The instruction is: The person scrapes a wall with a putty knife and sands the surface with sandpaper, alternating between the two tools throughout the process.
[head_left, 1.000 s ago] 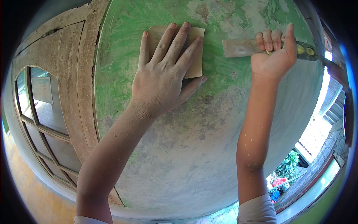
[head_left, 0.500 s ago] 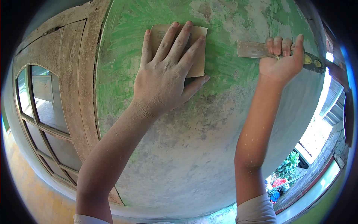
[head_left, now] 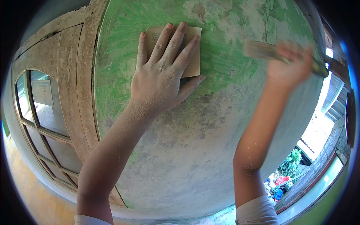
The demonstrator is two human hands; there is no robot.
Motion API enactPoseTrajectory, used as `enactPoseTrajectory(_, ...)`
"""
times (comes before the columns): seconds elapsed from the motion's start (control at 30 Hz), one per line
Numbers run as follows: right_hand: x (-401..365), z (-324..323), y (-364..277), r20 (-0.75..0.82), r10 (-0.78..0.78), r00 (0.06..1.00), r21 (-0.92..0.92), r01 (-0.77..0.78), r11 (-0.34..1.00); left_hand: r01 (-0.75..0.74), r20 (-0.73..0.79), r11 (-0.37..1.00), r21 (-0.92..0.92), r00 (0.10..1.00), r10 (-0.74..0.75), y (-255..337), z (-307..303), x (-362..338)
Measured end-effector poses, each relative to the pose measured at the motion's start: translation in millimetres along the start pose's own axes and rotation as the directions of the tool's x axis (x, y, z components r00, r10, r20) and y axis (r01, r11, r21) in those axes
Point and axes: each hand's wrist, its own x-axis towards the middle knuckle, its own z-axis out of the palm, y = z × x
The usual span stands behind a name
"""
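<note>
My left hand [head_left: 159,77] lies flat with fingers spread over a sheet of sandpaper [head_left: 193,62], pressing it against the wall [head_left: 180,150]. The sheet is tan, with partly covered print near its upper left. Patchy green paint and bare grey plaster show on the wall around it. To the right, my right hand [head_left: 288,65] is closed around the handle of a scraper [head_left: 258,49], smeared by motion. Its flat blade points left, over the green part of the wall, and the dark handle end sticks out at the right.
At the left stands a worn wooden frame [head_left: 84,75] beside a panel with glass panes [head_left: 48,101]. The wall's right edge opens onto a bright outdoor area with a green plant [head_left: 291,165] and red and blue items [head_left: 279,187]. Yellowish floor [head_left: 33,183] shows at lower left.
My right hand and the scraper have shifted slightly right, the scraper tilting further down at its handle end. My left hand and the sandpaper sit slightly further left in view, as does the wall.
</note>
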Motion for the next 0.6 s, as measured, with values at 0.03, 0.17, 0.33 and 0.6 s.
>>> enactPoseTrajectory(0.03, -6, 6, 11, -0.084, 0.057, 0.995, -0.095, -0.065, 0.993, 0.003, 0.006, 1.000, -0.001, 1.000, -0.003, 0, 0, 0)
enactPoseTrajectory(0.17, -18, 9, 5, 0.054, 0.129, 0.990, -0.114, -0.122, 0.986, -0.010, 0.016, 1.000, 0.001, 1.000, 0.010, -1, -1, 0)
enactPoseTrajectory(0.33, -87, -20, -42, 0.496, 0.353, 0.793, 0.103, -0.458, 0.883, -0.039, -0.012, 0.999, 0.019, 0.999, 0.039, -3, 0, -1)
enactPoseTrajectory(0.6, -289, -113, -94, 0.253, 0.916, 0.311, -0.255, -0.892, 0.374, -0.115, 0.031, 0.992, 0.054, 0.993, 0.113, -3, 0, 4)
